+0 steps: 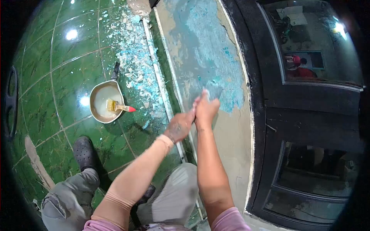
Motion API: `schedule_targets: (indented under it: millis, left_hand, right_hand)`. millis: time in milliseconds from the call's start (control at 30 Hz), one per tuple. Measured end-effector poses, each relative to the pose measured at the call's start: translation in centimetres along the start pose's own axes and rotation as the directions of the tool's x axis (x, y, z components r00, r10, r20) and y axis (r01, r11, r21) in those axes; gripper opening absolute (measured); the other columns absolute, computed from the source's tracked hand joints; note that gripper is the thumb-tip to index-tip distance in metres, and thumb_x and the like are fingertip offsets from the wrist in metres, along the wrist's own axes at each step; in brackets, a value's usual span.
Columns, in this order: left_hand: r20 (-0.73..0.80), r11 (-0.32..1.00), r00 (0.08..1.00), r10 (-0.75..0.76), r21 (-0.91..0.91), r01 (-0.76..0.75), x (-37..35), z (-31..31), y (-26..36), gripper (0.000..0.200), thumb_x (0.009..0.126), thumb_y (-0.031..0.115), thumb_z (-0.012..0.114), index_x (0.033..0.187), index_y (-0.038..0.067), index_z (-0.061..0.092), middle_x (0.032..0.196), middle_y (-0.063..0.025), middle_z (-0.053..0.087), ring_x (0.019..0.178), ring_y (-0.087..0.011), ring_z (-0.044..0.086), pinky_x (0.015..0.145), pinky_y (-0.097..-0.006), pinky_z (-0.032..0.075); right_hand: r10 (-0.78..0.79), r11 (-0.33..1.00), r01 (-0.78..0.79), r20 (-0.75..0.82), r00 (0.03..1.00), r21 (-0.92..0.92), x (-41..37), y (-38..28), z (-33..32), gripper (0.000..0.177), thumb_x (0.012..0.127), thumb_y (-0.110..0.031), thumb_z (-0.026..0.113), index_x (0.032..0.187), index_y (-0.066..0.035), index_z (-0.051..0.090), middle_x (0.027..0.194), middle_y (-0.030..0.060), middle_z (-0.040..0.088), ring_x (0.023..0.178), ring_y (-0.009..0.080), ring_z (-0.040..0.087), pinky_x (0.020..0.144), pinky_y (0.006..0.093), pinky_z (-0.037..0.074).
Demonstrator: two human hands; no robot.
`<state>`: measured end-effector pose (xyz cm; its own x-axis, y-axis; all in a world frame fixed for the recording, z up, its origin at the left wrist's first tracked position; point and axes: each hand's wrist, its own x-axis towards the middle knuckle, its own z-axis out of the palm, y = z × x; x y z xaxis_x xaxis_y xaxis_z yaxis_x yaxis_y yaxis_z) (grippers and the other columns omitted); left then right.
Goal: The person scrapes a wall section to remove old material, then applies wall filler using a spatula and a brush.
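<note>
At the far left of the green tiled floor I can see a dark clog on one foot, and next comes a shallow pan, its black handle pointing away from the person. It holds a pale, cloudy liquid, and a paintbrush leans in it, bristles in the liquid and red-tipped handle out over the rim. Just right of the pan, blue and white flakes lie thick along the foot of the wall; they look light and brittle. Then the hands, brought together low against the wall: the left hand presses up to the right hand, though I can't tell whether its fingers close on the handle or on the other hand. The right is wrapped round a flat scraper, one finger stretched toward its blurred grey blade, which meets the lower edge of a blue paint patch. I'd judge the scraper light and fairly stiff, perhaps slippery if wet, best held at the handle close behind the blade, with fingers clear of the edge. The paint seems thin and crumbly over a hard grey-tan wall. Furthest right stands a black frame with glass panes.
</note>
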<state>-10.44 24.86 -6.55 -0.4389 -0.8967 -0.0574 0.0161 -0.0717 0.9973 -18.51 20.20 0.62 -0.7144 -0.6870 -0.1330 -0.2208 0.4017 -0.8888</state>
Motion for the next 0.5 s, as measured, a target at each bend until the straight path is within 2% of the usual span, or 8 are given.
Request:
schedule_targets:
  millis: [67, 167, 300, 333, 367, 433, 467, 500]
  left_hand:
    - [-0.045, 0.997, 0.999, -0.015, -0.076, 0.011, -2.0, 2.9, -1.1, 0.053, 0.104, 0.043, 0.025, 0.110, 0.004, 0.061, 0.093, -0.0256, 0.065, 0.092, -0.0439, 0.062, 0.080, -0.0495, 0.045]
    - [-0.032, 0.999, 0.999, -0.012, -0.038, 0.011, -0.9, 1.0, 1.9, 0.052, 0.105, 0.039, 0.020, 0.127, 0.007, 0.054, 0.104, -0.0246, 0.065, 0.097, -0.0415, 0.062, 0.081, -0.0461, 0.048]
    - [0.253, 0.933, 0.905, -0.342, -0.018, 0.358, 2.0, -4.7, 7.1, 0.052, 0.105, 0.036, 0.024, 0.150, 0.012, 0.031, 0.124, -0.0254, 0.059, 0.103, -0.0364, 0.064, 0.091, -0.0403, 0.050]
    - [0.159, 0.993, 0.982, -0.103, 0.074, 0.092, 0.4, -2.2, 3.3, 0.052, 0.105, 0.035, 0.025, 0.151, 0.012, 0.030, 0.124, -0.0248, 0.059, 0.102, -0.0361, 0.064, 0.091, -0.0403, 0.050]
    - [0.093, 0.970, 0.984, 0.152, 0.175, -0.167, -1.3, -0.4, 1.2, 0.051, 0.105, 0.034, 0.026, 0.151, 0.012, 0.029, 0.125, -0.0243, 0.059, 0.101, -0.0358, 0.065, 0.090, -0.0404, 0.051]
    - [0.028, 0.975, 0.985, 0.167, 0.144, -0.170, -1.7, 0.6, 2.5, 0.053, 0.104, 0.028, 0.030, 0.154, 0.013, 0.021, 0.119, -0.0240, 0.061, 0.096, -0.0409, 0.064, 0.086, -0.0425, 0.051]
    - [-0.056, 0.957, 0.968, 0.244, 0.173, -0.232, -1.2, 1.0, 2.5, 0.054, 0.103, 0.026, 0.032, 0.154, 0.014, 0.020, 0.113, -0.0229, 0.064, 0.092, -0.0429, 0.063, 0.083, -0.0444, 0.051]
    - [0.053, 0.968, 0.982, 0.181, 0.165, -0.188, -0.2, -0.3, 3.9, 0.053, 0.103, 0.025, 0.032, 0.154, 0.015, 0.021, 0.107, -0.0216, 0.066, 0.090, -0.0439, 0.062, 0.081, -0.0455, 0.050]
  right_hand:
    - [0.017, 0.994, -0.019, -0.015, 1.000, -0.108, -0.8, 1.5, -1.7, 0.030, 0.095, -0.019, 0.059, 0.073, 0.002, 0.060, 0.054, 0.0075, 0.057, 0.048, 0.0167, 0.058, 0.041, 0.0326, 0.043]
    - [-0.371, 0.869, 0.325, -0.056, 0.927, -0.373, 0.2, -0.3, -0.7, 0.031, 0.095, -0.020, 0.059, 0.074, 0.002, 0.061, 0.054, 0.0076, 0.057, 0.049, 0.0189, 0.058, 0.045, 0.0362, 0.043]
    - [-0.215, 0.967, 0.213, -0.002, 0.977, -0.137, 2.2, -1.5, 1.3, 0.025, 0.094, -0.019, 0.060, 0.080, 0.002, 0.062, 0.057, 0.0076, 0.059, 0.049, 0.0191, 0.058, 0.046, 0.0378, 0.041]
    - [-0.306, 0.943, 0.292, -0.072, 0.949, -0.161, 0.2, -1.1, 0.5, 0.024, 0.094, -0.018, 0.059, 0.079, 0.001, 0.062, 0.059, 0.0069, 0.059, 0.048, 0.0175, 0.056, 0.046, 0.0361, 0.042]
    - [-0.216, 0.971, 0.209, -0.058, 0.975, -0.116, -1.0, -0.6, -0.8, 0.024, 0.094, -0.017, 0.059, 0.078, 0.000, 0.061, 0.059, 0.0065, 0.059, 0.047, 0.0168, 0.055, 0.046, 0.0352, 0.041]
    - [-0.038, 0.998, 0.038, 0.003, 0.999, -0.050, -1.9, -0.9, -2.1, 0.024, 0.095, -0.017, 0.058, 0.076, -0.001, 0.059, 0.059, 0.0058, 0.059, 0.045, 0.0156, 0.052, 0.044, 0.0335, 0.041]
    - [-0.495, 0.860, 0.473, -0.087, 0.865, -0.191, -0.7, -0.8, -1.6, 0.021, 0.095, -0.015, 0.057, 0.080, -0.001, 0.060, 0.058, 0.0056, 0.057, 0.042, 0.0151, 0.049, 0.041, 0.0317, 0.039]
    - [-0.357, 0.933, 0.352, -0.051, 0.933, -0.080, -0.4, -2.4, -1.2, 0.019, 0.095, -0.015, 0.057, 0.083, -0.001, 0.061, 0.058, 0.0058, 0.057, 0.042, 0.0151, 0.049, 0.040, 0.0316, 0.039]
